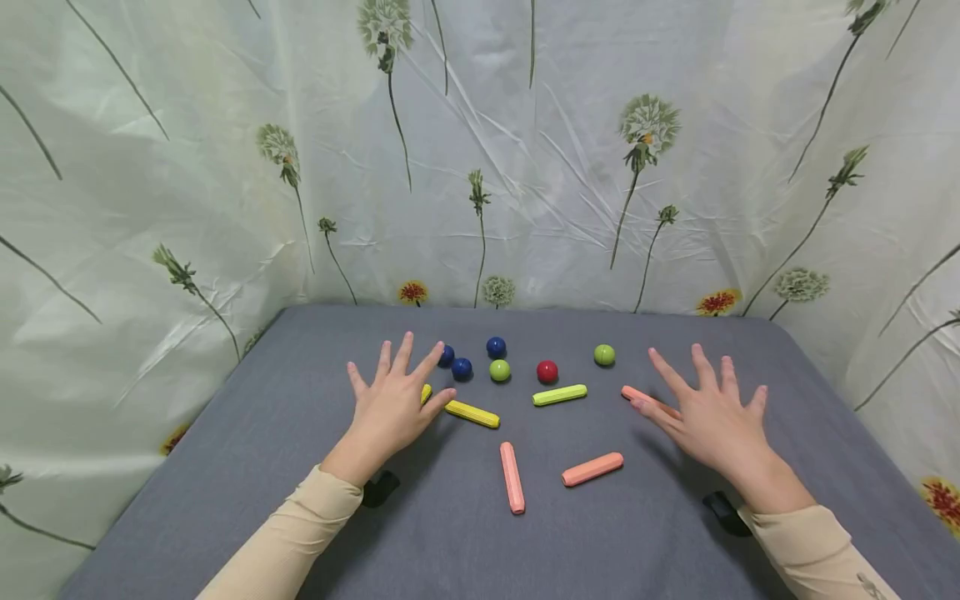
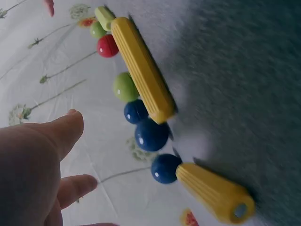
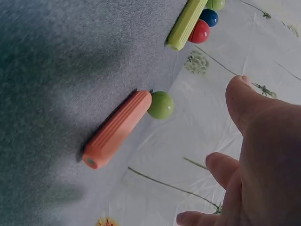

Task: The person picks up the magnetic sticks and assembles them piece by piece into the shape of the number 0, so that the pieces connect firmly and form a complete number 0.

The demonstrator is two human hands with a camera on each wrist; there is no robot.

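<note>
My left hand [image 1: 390, 410] hovers with spread fingers over the left of the grey table, holding nothing. Close to its thumb is a yellow ribbed stick [image 1: 472, 414]; a second yellow stick [image 2: 214, 192] is partly hidden behind the hand in the head view. Blue balls [image 1: 462, 369] lie just past its fingertips. On the other side my right hand [image 1: 716, 421] is also spread and holds nothing. Its thumb overlaps an orange ribbed stick [image 3: 117, 129] in the head view. Beyond that stick lies a green ball [image 1: 604, 355].
Between the hands lie a lime stick [image 1: 559, 395], a red ball [image 1: 547, 372] and another green ball [image 1: 499, 371]. Nearer to me are two more orange sticks, one lengthwise [image 1: 512, 477] and one slanted [image 1: 592, 469]. A flower-print curtain [image 1: 555, 208] hangs behind the table [image 1: 450, 550].
</note>
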